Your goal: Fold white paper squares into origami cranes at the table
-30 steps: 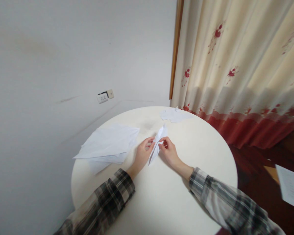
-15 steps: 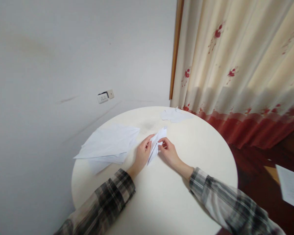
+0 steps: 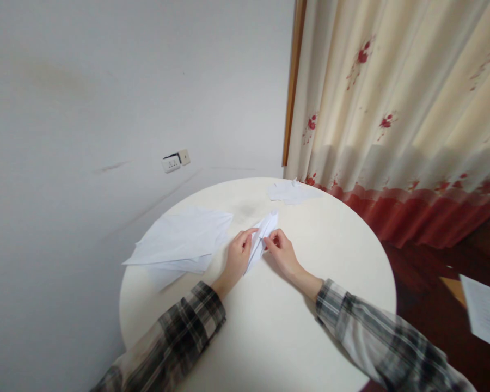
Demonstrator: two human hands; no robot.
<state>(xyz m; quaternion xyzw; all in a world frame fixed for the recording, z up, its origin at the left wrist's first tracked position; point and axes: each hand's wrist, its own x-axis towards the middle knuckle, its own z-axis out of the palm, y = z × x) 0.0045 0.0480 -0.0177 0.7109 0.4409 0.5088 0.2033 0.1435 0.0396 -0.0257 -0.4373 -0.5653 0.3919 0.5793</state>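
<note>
A narrow piece of folded white paper (image 3: pixel 267 224) with slanting creases and pointed ends lies slantwise between my hands, over the middle of the table. My left hand (image 3: pixel 239 253) grips its left edge, with the index finger stretched along the paper and the thumb close to it. On the other side, my right hand (image 3: pixel 283 253) pinches the paper near its middle between thumb and index finger, the other fingers curled. The fingertips hide part of the folds.
The round white table (image 3: pixel 310 326) bears white paper sheets (image 3: pixel 183 234) at the left and crumpled paper pieces (image 3: pixel 294 191) at the far edge. A wall with a socket (image 3: pixel 171 164) stands behind. A flowered curtain (image 3: pixel 392 109) hangs at the right, above a dark floor holding papers (image 3: pixel 488 310).
My right fingers have drawn closer together on the paper's fold. My left fingers have shifted slightly, the index finger now reaching over the paper. The paper has turned a little.
</note>
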